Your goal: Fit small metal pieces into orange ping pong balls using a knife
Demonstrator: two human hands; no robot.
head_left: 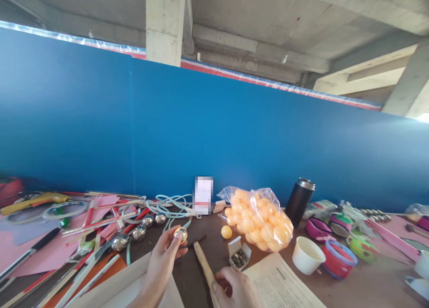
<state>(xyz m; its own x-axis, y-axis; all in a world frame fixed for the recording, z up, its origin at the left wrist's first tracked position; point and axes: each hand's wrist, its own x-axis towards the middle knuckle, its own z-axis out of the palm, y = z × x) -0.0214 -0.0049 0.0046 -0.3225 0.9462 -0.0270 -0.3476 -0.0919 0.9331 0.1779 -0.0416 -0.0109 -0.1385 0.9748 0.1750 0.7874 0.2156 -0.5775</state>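
Note:
My left hand (161, 261) pinches a small orange ball (182, 236) between thumb and fingers, partly covered with shiny silver and gold bits. My right hand (236, 288) is closed around the wooden handle of a hammer (205, 263). The hammer's dark head lies just right of the left fingers. Beyond the right hand stands a small open white box (239, 256) full of tiny metal pieces that look like tacks. One loose plain orange ball (226, 232) rests behind that box. Next to it is a clear plastic bag (258, 218) packed with many more orange balls.
A printed sheet (281, 283), white cup (308, 255), black bottle (300, 203) and colourful pouches (339, 259) lie to the right. Leftward are shiny silver balls (138, 233), pale blue cord (170, 205), sticks and pink sheets. A blue partition (214, 129) stands behind.

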